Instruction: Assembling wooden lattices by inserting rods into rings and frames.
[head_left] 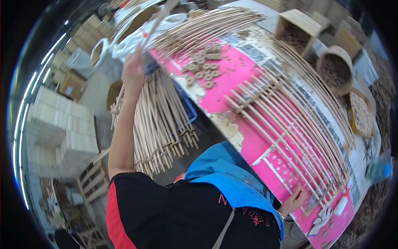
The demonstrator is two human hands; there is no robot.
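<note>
My left hand [133, 74] is raised at the upper left, its fingers closed round a long, pale wooden-looking stick [157, 20], smeared by motion. My right hand [293, 201] rests by the table's near edge, fingers curled, close to the lower end of a wooden rack; what it holds, if anything, is hidden. That rack [286, 133] of parallel rods with crosspieces lies on the pink tabletop [219, 97]. Past the right hand are a white glove [320, 220] and a white bottle with a red tip [340, 205].
Wooden rings [203, 68] are heaped beyond the rack. Loose rods [207, 27] lie at the far end. A pile of finished-looking racks [155, 120] stands left of the table. Baskets of small parts [335, 68] line the right side, with a pale bin [299, 29] behind.
</note>
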